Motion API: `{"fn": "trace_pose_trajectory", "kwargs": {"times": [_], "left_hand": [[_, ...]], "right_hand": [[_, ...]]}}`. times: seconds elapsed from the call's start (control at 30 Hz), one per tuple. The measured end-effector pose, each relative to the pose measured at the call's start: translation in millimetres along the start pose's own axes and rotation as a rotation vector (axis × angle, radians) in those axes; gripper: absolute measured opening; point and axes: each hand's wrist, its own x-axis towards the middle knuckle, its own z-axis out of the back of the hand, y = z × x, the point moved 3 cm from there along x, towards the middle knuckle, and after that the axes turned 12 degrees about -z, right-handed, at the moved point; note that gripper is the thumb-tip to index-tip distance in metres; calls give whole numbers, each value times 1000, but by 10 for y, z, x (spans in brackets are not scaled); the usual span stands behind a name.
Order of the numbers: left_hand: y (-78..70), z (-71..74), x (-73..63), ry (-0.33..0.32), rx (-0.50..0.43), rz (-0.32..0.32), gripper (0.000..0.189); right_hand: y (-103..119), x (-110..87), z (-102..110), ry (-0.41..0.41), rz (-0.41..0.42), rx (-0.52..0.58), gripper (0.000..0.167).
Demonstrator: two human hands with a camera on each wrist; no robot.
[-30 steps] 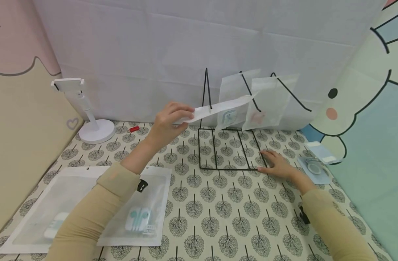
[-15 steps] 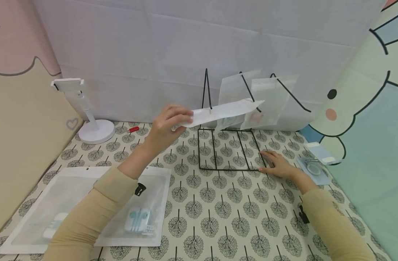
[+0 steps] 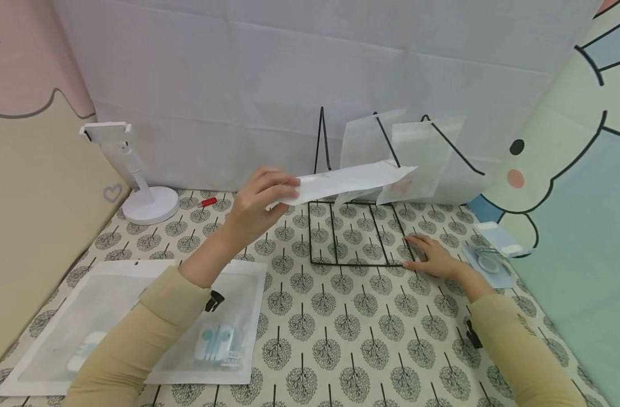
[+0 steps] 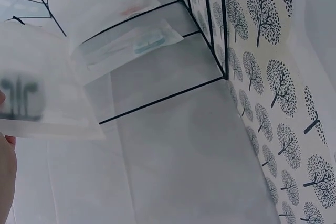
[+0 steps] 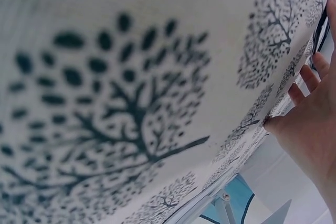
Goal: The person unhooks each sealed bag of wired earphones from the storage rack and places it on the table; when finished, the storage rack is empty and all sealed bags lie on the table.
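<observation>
My left hand (image 3: 261,198) pinches the near end of a translucent white pouch (image 3: 355,182), held almost flat in the air. A blurred earphone shape shows through this pouch (image 4: 63,103) in the left wrist view. It lies just below the tip of the leftmost arm of a black wire rack (image 3: 361,264) and covers the end of the middle arm. Two similar pouches hang on the rack: one (image 3: 360,141) on the middle arm, another (image 3: 421,169) on the right arm. My right hand (image 3: 434,260) rests with extended fingers against the right side of the rack's base.
Two large frosted pouches (image 3: 256,316) with earphone cases lie at the front left, under my left forearm. A white phone stand (image 3: 149,204) and a small red object (image 3: 208,202) stand behind them. A pale blue stand (image 3: 493,260) is at the right.
My left hand has moved slightly down and toward me, and the pouch has dropped below the left arm's tip with more of its face showing. My right hand stays put.
</observation>
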Motion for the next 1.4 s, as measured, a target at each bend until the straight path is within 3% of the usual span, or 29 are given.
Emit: {"fn": "trace_pose_trajectory", "kwargs": {"times": [0.23, 0.43, 0.77, 0.97, 1.27, 1.4], "left_hand": [[-71, 29, 50, 2, 12, -19, 23], [-103, 34, 70, 14, 27, -51, 24], [-192, 75, 86, -2, 9, -19, 25], [-242, 131, 17, -11, -10, 56, 28], [-301, 220, -205, 87, -19, 215, 26], [-295, 271, -339, 82, -51, 293, 28]], "right_hand": [[-9, 6, 13, 3, -22, 6, 82], [-15, 8, 26, 4, 9, 10, 80], [-20, -8, 51, 12, 30, 7, 78], [-5, -2, 51, 11, 35, 14, 77], [-47, 20, 24, 6, 47, 0, 78], [-57, 23, 23, 7, 32, -4, 78]]}}
